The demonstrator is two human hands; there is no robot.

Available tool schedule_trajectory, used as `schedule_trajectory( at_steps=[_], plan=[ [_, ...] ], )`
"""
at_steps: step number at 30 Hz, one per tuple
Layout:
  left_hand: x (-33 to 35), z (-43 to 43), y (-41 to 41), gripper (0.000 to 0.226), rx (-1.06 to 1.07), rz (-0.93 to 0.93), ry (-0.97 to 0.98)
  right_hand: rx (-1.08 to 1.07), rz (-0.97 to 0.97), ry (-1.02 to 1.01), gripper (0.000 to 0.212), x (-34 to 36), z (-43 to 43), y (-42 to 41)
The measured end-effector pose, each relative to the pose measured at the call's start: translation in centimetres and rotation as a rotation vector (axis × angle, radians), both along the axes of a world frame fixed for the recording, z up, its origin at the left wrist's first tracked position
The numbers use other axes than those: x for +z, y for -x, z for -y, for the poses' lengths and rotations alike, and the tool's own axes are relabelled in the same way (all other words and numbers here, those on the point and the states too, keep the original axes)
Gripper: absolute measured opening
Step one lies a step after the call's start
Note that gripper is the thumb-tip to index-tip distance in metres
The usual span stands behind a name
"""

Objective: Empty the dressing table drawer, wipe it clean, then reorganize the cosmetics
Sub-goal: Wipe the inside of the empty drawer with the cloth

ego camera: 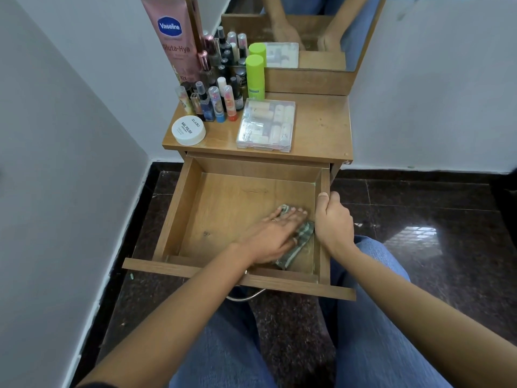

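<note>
Wood-grain laminate lines the drawer (173, 214), smooth and bare apart from a few dark marks; it stands pulled well out over our knees. Our left hand (277, 231) lies flat, its grip spread and fingers straight, pressing a soft striped grey-green cloth (303, 238) onto the drawer floor near the right wall. Our right hand (334, 219) has its grip clamped on that wall, thumb on top. We judge the wiping to be under way. Leaning hard on a drawer this far out could strain its runners or jolt the surface (321, 127), toppling the slim glossy bottles (218, 105) crowded upright there. The cloth is bunched, so we may miss corners.
</note>
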State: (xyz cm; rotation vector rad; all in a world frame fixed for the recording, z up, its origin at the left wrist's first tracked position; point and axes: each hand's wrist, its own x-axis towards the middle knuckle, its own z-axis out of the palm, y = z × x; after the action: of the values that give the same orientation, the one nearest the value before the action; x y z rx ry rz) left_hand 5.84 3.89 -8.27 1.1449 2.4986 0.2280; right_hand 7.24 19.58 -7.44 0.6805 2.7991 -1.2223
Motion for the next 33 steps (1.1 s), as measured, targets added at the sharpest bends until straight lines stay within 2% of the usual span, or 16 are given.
schedule_trajectory(
  at_steps=[5, 12, 19, 24, 29, 33],
  plan=[
    [-0.7, -1.2, 0.4, 0.075, -0.042, 0.046, 0.195, -0.004, -0.003, 0.007, 0.040, -0.2, -0.1, 0.0],
    [-0.6, -1.9, 4.0, 0.066, -0.071, -0.083, 0.322, -0.009, 0.002, 0.011, 0.040, -0.2, 0.0, 0.1],
    [-0.3, -2.3, 4.7, 0.073, -0.032, 0.001, 0.249, -0.011, -0.009, 0.013, 0.039, -0.2, 0.0, 0.1],
    [-0.4, -1.2, 2.7, 0.070, -0.147, 0.072, 0.174, -0.012, 0.007, 0.006, 0.038, 0.0, -0.1, 0.1],
    [-0.7, 0.0, 0.6, 0.066, -0.301, 0.059, 0.181, -0.021, -0.011, -0.005, 0.038, 0.0, 0.0, 0.0],
    [-0.8, 0.3, 1.0, 0.062, -0.305, 0.032, 0.195, -0.019, -0.022, 0.006, 0.038, -0.1, 0.0, -0.1]
  ],
)
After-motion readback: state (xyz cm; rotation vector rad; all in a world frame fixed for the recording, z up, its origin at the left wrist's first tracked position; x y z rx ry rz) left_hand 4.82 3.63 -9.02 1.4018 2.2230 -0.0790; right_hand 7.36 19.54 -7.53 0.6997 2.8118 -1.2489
